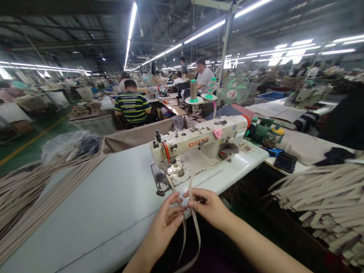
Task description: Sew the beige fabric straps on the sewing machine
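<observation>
Both hands are at the table's front edge, in front of a white sewing machine (199,142). My right hand (206,204) pinches a narrow beige strip (196,225) between thumb and fingers; the strip curves down below the table edge. My left hand (169,214) is just beside it, its fingers curled around a second strand (171,183) that runs up to the needle area. Thumb and fingertips of the left hand are close together on that strand. Whether the two strands are one strip cannot be seen.
Long beige strips (57,193) lie across the left of the white table (113,197). A thick bundle of strips (335,204) hangs at the right. Jars (260,131), a black tray (286,162) and a fan (234,90) stand beyond the machine. A person in a striped shirt (132,108) sits ahead.
</observation>
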Demonstrator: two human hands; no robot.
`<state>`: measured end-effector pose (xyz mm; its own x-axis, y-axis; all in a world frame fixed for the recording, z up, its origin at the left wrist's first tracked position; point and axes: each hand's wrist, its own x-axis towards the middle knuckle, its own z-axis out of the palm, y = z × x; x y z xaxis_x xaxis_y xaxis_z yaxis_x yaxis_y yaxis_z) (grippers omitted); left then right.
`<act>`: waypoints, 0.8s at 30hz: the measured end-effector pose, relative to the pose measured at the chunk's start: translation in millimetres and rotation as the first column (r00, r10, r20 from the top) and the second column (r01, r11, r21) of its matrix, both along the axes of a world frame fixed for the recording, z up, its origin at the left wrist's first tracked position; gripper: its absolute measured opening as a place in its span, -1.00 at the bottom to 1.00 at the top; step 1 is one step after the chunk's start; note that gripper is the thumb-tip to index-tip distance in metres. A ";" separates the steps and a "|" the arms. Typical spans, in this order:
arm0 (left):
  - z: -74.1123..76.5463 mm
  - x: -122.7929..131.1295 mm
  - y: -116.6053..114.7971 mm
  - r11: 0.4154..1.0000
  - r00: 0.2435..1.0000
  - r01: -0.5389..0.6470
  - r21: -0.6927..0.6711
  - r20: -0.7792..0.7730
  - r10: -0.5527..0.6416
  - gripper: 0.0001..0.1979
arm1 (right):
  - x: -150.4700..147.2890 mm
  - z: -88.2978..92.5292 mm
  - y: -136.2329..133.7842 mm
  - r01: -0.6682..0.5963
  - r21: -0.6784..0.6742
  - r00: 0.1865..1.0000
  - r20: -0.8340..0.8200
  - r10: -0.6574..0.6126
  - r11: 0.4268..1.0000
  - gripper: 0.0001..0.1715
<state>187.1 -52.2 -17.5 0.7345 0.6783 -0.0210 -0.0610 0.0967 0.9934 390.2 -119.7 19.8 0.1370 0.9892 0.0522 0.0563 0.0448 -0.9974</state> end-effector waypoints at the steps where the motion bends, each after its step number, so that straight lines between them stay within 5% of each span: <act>1: 5.1 0.0 3.0 0.997 0.999 -0.037 0.072 0.029 0.035 -0.38 | -4.2 1.5 -2.3 -0.105 -0.034 0.993 -0.061 0.102 0.994 -0.60; 4: 17.4 -1.1 12.1 0.912 0.996 -0.078 0.403 -0.009 0.089 -0.51 | -12.4 3.0 -6.5 -0.353 -0.101 0.915 -0.242 0.322 0.930 -0.54; 8: 16.5 -2.7 20.1 0.747 0.984 -0.046 0.663 -0.101 0.149 -0.66 | -13.1 -1.3 -4.5 -0.470 -0.129 0.850 -0.334 0.408 0.873 -0.48; 13: 5.9 -4.3 19.9 0.675 0.955 -0.199 0.710 -0.013 0.296 -0.75 | -11.5 -6.4 -1.4 -0.382 -0.199 0.908 -0.263 0.326 0.903 -0.47; 19: 2.5 -6.2 19.6 0.671 0.949 -0.208 0.712 -0.020 0.315 -0.73 | -14.7 -7.4 -1.4 -0.331 -0.254 0.937 -0.200 0.285 0.909 -0.45; 24: -0.9 -10.0 22.8 0.591 0.935 -0.208 0.779 -0.020 0.355 -0.71 | -13.6 -6.7 -1.6 -0.324 -0.271 0.941 -0.192 0.279 0.906 -0.44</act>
